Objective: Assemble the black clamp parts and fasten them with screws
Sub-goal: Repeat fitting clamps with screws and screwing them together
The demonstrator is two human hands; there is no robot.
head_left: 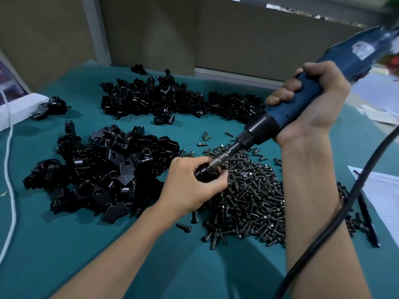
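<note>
My left hand (194, 186) grips a black clamp assembly (204, 172) just above the pile of dark screws (248, 195). My right hand (311, 104) holds a blue electric screwdriver (302, 98) tilted down to the left. Its metal bit (224, 155) meets the clamp between my left fingers. A large heap of black clamp parts (101, 171) lies to the left of my left hand. Another heap of smaller black clamp parts (164, 98) sits further back.
The green table mat (108, 244) covers the table. A black power cable (336, 219) runs from the screwdriver over my right forearm. A lone assembled clamp (54, 106) lies by a white box (19, 108) at the far left. Paper (384, 190) and a pen (367, 214) lie at the right.
</note>
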